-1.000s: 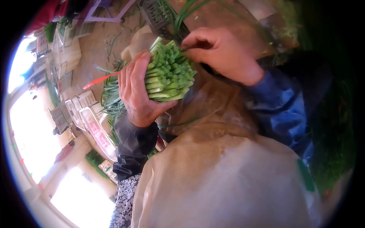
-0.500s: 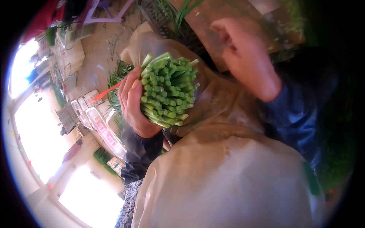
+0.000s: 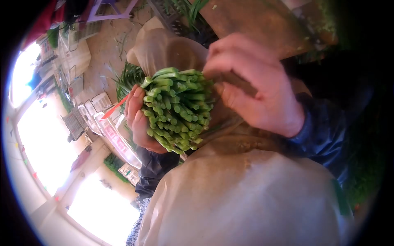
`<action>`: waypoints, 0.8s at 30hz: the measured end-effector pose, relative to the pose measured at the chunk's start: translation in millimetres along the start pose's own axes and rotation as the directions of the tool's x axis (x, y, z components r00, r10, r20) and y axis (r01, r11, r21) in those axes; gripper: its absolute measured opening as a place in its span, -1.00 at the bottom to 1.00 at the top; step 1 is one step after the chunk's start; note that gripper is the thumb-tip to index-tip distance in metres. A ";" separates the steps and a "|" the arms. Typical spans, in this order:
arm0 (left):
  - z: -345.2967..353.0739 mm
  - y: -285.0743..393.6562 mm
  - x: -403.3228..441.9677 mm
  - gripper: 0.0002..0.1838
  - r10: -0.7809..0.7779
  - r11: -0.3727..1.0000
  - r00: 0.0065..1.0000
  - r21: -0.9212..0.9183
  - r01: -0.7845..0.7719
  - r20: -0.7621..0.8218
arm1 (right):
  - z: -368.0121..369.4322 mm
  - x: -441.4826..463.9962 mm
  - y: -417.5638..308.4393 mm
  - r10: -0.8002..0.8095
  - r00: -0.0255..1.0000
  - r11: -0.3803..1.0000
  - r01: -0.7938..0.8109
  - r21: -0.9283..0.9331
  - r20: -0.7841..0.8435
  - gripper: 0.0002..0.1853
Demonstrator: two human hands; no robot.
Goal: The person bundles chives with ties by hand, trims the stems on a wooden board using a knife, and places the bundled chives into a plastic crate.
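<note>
A thick bundle of green stalks (image 3: pixel 176 108), cut ends turned up toward the camera, is held in my left hand (image 3: pixel 139 121), whose fingers wrap its left side. An orange-red strip (image 3: pixel 115 108) sticks out to the left beside these fingers. My right hand (image 3: pixel 256 84) is at the bundle's upper right edge, fingers bent, with the fingertips close to the stalk ends. The gap between its thumb and fingers shows nothing held. Long green leaves (image 3: pixel 130 80) hang behind my left hand.
A brown apron (image 3: pixel 242 192) covers my lap. A dark crate (image 3: pixel 170 18) with green leaves stands at the top, beside a brown board (image 3: pixel 250 24). White trays (image 3: pixel 117 141) and a purple stool (image 3: pixel 111 12) are on the left, with scraps on the floor.
The bundle has tilted so its cut ends face the camera, and it sits lower. My right hand moved away to the upper right, then came back beside the stalks.
</note>
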State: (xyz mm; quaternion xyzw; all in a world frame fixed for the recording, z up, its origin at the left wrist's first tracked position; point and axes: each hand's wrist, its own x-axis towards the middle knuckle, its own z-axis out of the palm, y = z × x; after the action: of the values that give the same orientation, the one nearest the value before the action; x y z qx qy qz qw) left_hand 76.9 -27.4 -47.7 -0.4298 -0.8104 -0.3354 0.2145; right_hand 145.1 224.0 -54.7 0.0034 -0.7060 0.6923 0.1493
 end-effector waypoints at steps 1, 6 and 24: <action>-0.4 -1.9 0.1 -0.38 0.021 1.000 1.000 0.018 -0.020 -0.009 | 3.4 -0.3 0.7 -0.079 0.996 0.997 0.078 0.021 0.041 -0.74; 8.9 0.6 6.9 -0.39 0.088 0.994 0.995 0.073 -0.084 -0.057 | 11.5 -1.9 5.0 -0.116 0.989 0.993 0.113 0.037 0.088 -0.70; -13.4 11.0 62.0 0.16 -0.155 0.986 0.873 0.123 0.110 0.463 | 35.4 3.6 5.8 0.071 0.980 0.908 -0.140 0.395 0.184 -0.45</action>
State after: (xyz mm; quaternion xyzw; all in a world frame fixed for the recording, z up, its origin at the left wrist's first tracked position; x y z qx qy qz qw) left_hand 53.6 1.5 4.9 -0.4313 -0.8805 -0.1967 0.0075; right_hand 133.1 190.4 -59.5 0.0534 -0.5557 0.8283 0.0484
